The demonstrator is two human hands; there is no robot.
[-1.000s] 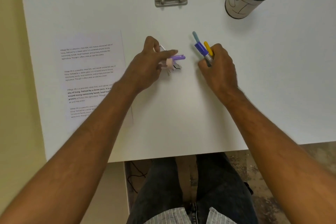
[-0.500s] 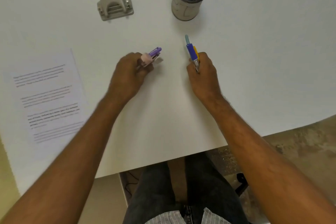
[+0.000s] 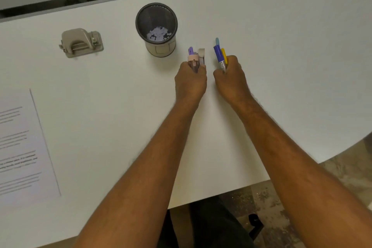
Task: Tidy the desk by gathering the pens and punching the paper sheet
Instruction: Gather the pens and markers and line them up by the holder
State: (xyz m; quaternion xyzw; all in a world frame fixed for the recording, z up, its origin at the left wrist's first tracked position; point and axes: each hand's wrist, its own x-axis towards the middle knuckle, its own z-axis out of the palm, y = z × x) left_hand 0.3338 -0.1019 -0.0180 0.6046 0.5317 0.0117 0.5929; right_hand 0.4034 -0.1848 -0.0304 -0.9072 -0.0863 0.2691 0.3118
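Your left hand (image 3: 190,81) is curled into a fist around a small bunch of pens (image 3: 196,57), and your right hand (image 3: 231,78) is fisted the same way around a second bunch (image 3: 220,54); both bunches stand with their long axes pointing away from you, tips up and forward, the two fists close side by side but not touching. In the left bunch you can count three: a purple-capped one, a pink-banded one and a grey-topped one. In the right bunch three show as well: a pale blue tip, a dark blue barrel and a yellow one, though more could be hidden inside either fist. The relation that matters next is the mesh pen cup (image 3: 157,28), which stands upright, mouth open, ahead and to the left of both hands; your left hand is the nearer, with its pens just beside the cup's right wall, so it likely goes first. There is one cup, and pale scraps lie at its bottom. Farther left on the tabletop (image 3: 281,16) sits one hole punch (image 3: 81,42), well apart from your hands, and one printed paper sheet (image 3: 22,147) lies flat at the far left, its long edge running roughly toward you, not yet punched as far as you can judge.
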